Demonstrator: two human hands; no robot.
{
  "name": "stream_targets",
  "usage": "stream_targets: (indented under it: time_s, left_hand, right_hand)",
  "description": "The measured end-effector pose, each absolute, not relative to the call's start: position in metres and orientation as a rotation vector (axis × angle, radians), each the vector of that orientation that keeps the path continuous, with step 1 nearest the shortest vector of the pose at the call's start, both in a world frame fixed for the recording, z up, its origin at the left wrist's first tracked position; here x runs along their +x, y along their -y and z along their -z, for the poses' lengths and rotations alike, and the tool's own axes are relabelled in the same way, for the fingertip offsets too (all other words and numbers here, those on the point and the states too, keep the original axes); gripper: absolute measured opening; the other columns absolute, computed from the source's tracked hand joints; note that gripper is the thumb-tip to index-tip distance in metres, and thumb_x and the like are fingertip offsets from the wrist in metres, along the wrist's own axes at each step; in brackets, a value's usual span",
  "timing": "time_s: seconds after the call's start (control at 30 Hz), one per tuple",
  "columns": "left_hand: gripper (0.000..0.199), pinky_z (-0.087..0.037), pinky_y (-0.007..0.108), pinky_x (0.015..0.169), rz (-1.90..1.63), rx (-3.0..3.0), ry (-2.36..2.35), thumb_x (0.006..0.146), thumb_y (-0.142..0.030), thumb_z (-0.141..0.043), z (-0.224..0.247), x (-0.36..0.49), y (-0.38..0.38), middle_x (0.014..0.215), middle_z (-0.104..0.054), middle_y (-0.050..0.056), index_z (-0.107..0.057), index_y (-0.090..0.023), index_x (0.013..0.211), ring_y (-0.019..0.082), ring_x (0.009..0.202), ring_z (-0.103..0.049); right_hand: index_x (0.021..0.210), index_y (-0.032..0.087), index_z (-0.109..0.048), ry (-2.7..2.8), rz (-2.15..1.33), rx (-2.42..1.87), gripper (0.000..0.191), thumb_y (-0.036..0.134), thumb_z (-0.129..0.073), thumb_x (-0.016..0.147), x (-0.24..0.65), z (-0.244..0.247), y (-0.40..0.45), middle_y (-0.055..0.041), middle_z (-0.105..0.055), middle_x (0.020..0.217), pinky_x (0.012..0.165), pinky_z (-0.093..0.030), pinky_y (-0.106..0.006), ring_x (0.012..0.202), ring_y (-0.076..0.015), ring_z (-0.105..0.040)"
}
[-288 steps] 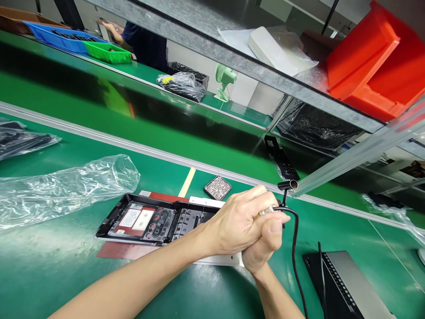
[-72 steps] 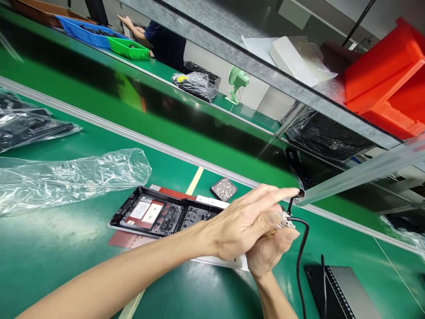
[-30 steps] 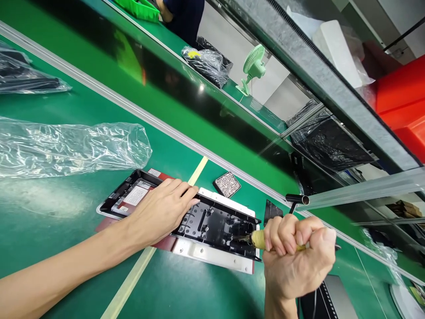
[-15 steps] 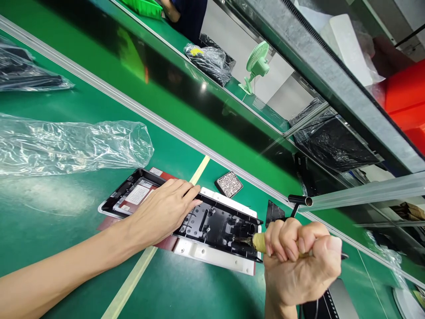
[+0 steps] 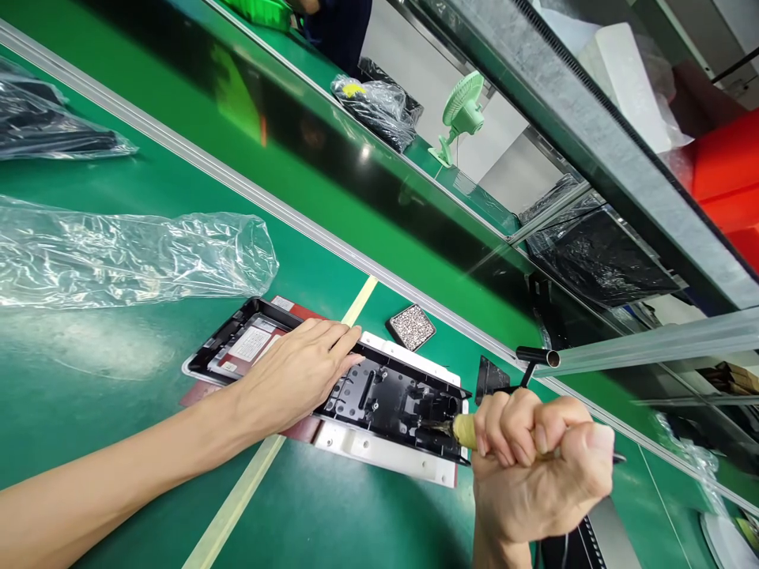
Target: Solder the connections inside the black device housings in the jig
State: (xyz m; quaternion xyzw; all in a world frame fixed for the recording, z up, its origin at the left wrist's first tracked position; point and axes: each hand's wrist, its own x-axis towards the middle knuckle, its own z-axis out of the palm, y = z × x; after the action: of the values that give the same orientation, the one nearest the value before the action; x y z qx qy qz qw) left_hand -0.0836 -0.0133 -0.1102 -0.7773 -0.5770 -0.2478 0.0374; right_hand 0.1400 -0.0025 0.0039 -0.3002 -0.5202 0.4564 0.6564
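Note:
A long black plastic housing (image 5: 391, 395) lies, inner side up, on a white and dark-red fixture (image 5: 385, 454). My left hand (image 5: 305, 359) rests flat across the housing's middle, fingers stretched out, hiding part of it. My right hand (image 5: 542, 466) is wrapped round the yellow handle of a soldering iron (image 5: 464, 431). Its metal tip points left into the right end of the housing; whether it touches the plastic I cannot tell. Behind the housing sits a small black tray (image 5: 411, 327) with many tiny metallic pieces.
Clear plastic bags (image 5: 136, 253) lie at the left on the green table (image 5: 118, 442). A black stand with a short tube (image 5: 537, 358) is beyond my right hand. A metal shelf beam (image 5: 593, 142) crosses the upper right. Across the divider are a green fan (image 5: 462, 107) and another person (image 5: 337, 35).
The view has shifted very slightly. Both hands, the soldering iron and the housing keep nearly the same positions relative to each other.

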Motion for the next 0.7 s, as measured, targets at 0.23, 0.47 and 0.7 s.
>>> stream_targets:
  time_s: [0.23,0.47,0.7]
  left_hand:
    - [0.041,-0.054,0.044,0.086,0.843,-2.382,1.802,0.107,-0.037,-0.040,0.1069,-0.0834,0.0145,0.116,-0.073,0.016,-0.063,-0.010,0.129,0.030,0.103,-0.069]
    - [0.041,-0.055,0.043,0.086,0.827,-2.396,1.811,0.106,-0.036,-0.042,0.1070,-0.0833,0.0148,0.116,-0.073,0.016,-0.062,-0.009,0.129,0.029,0.102,-0.068]
    - [0.042,-0.055,0.044,0.087,0.825,-2.392,1.809,0.106,-0.037,-0.042,0.1086,-0.0838,0.0140,0.117,-0.072,0.016,-0.062,-0.008,0.130,0.030,0.103,-0.068]
  right_hand:
    - [0.063,0.021,-0.044,1.182,-1.033,-0.678,0.036,0.022,-0.031,0.097,0.1385,-0.0057,0.0040,0.0069,-0.030,0.048,0.037,-0.033,-0.020,0.037,-0.0084,-0.026]
    - [0.063,0.021,-0.042,1.184,-1.100,-0.670,0.039,0.031,-0.035,0.100,0.1387,-0.0051,0.0047,0.0073,-0.029,0.048,0.038,-0.035,-0.020,0.039,-0.0080,-0.027]
    - [0.064,0.021,-0.041,1.212,-1.073,-0.649,0.036,0.026,-0.031,0.098,0.1367,-0.0043,0.0048,0.0073,-0.028,0.049,0.039,-0.034,-0.018,0.039,-0.0077,-0.025]
